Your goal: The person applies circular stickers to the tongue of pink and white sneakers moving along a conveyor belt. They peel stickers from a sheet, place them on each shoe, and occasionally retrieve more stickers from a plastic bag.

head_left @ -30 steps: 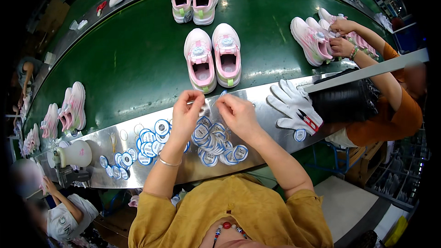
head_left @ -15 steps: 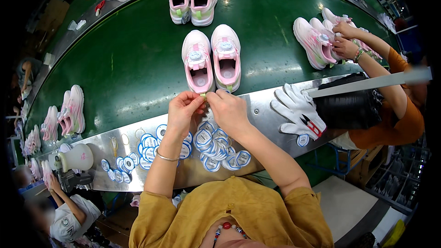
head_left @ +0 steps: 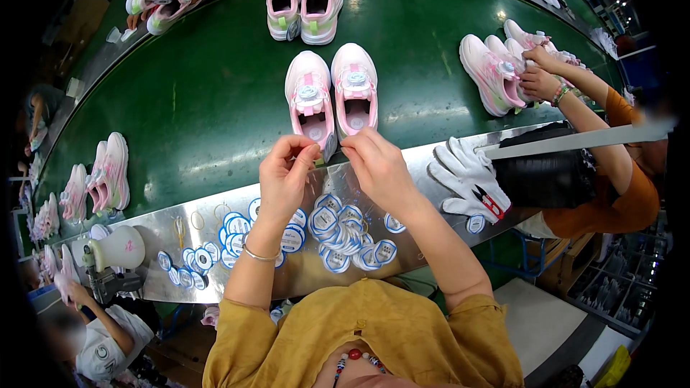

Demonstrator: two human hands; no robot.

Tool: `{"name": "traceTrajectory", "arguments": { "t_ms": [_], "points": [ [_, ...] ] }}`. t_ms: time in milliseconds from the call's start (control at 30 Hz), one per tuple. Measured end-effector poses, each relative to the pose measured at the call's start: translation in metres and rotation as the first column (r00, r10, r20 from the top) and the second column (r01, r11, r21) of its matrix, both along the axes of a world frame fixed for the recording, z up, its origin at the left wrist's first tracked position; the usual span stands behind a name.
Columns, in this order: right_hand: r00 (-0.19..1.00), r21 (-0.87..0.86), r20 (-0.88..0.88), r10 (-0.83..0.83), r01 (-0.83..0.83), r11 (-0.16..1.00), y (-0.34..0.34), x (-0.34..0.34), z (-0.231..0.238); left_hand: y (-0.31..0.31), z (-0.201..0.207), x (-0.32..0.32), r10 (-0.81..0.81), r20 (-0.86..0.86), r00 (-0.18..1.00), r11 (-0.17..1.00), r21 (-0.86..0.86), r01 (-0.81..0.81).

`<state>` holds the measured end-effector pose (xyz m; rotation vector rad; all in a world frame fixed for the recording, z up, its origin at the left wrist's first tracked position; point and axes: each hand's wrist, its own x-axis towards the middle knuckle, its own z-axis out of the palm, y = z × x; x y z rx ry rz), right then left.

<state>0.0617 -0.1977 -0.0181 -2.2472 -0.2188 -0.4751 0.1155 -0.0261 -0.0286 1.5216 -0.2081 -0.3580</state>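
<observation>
1. A pair of pink-and-white sneakers with round dials (head_left: 352,61) stands on the long, glossy green surface (head_left: 201,100), toes pointing away, heels close to the brushed-metal bench (head_left: 164,233).
2. The left hand (head_left: 286,176) is at the heel of the left sneaker, thumb and forefinger tips brought together; whether they grasp anything, I cannot tell.
3. The right hand (head_left: 384,176) is just behind the right sneaker, its fingers bent and their tips close together; I cannot tell what, if anything, they pinch.
4. Between the two sets of fingertips, a small greyish rounded tag (head_left: 330,148) hangs behind the left sneaker.
5. Below the hands, white rounded tags with blue rims (head_left: 348,233) lie heaped on the bench, with more to the left.
6. To the right, a white knitted glove (head_left: 463,172) lies with red-handled snips (head_left: 490,203) on it.
7. Farther off, a second pink-and-white pair (head_left: 318,11) shows its heels.
</observation>
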Motion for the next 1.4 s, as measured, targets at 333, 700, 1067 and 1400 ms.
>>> {"name": "traceTrajectory", "arguments": {
  "t_ms": [333, 700, 1067, 1400],
  "points": [
    [0.99, 0.49, -0.112, 0.081, -0.016, 0.871, 0.015, 0.029, -0.006, 0.007, -0.009, 0.011, -0.013, -0.03, 0.999, 0.986, -0.169, 0.008],
    [0.956, 0.581, -0.233, 0.179, -0.011, 0.814, 0.017, 0.036, -0.008, 0.017, -0.009, 0.015, -0.044, -0.102, 0.994, 0.983, -0.183, 0.025],
    [0.95, 0.532, -0.27, 0.157, 0.011, 0.847, 0.026, 0.041, -0.003, 0.024, -0.008, 0.02, -0.028, -0.103, 0.994, 0.989, -0.15, 0.013],
    [0.898, 0.535, -0.278, 0.34, -0.149, 0.832, 0.024, 0.043, -0.006, 0.036, -0.006, 0.023, -0.101, -0.144, 0.984, 0.993, -0.075, 0.091]
  ]
}}
